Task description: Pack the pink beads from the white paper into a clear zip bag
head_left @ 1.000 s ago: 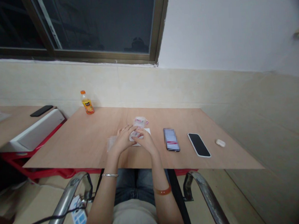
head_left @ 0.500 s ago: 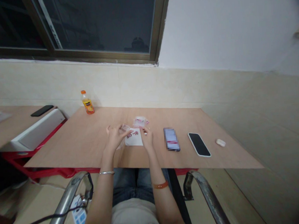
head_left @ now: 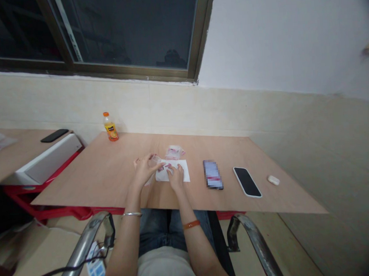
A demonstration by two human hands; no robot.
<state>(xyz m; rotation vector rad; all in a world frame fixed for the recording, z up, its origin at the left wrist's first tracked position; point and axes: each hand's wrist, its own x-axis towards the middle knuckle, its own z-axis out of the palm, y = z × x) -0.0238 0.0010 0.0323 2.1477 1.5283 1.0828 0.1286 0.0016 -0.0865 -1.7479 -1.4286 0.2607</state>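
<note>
On the table lies a sheet of white paper with several small dark-pink pieces on it. My left hand is at the paper's left edge. Its thumb and fingers are closed on a small clear plastic bag, with the thumb reaching over the paper. My right hand is above the middle of the sheet, its fingers apart and pointing down beside the pink pieces. Whether the fingertips touch a piece is too small to tell. Just behind the paper rests another clear bag with pink contents.
Right of the paper lie a phone with a lit, blurred screen, a white-edged phone and a small white case. An orange drink bottle stands at the back left. Metal armrests flank my seat.
My right hand has moved left from the paper's right edge to over the pink pieces, uncovering that edge. My left hand keeps its place with the clear bag. The view has shifted slightly.
</note>
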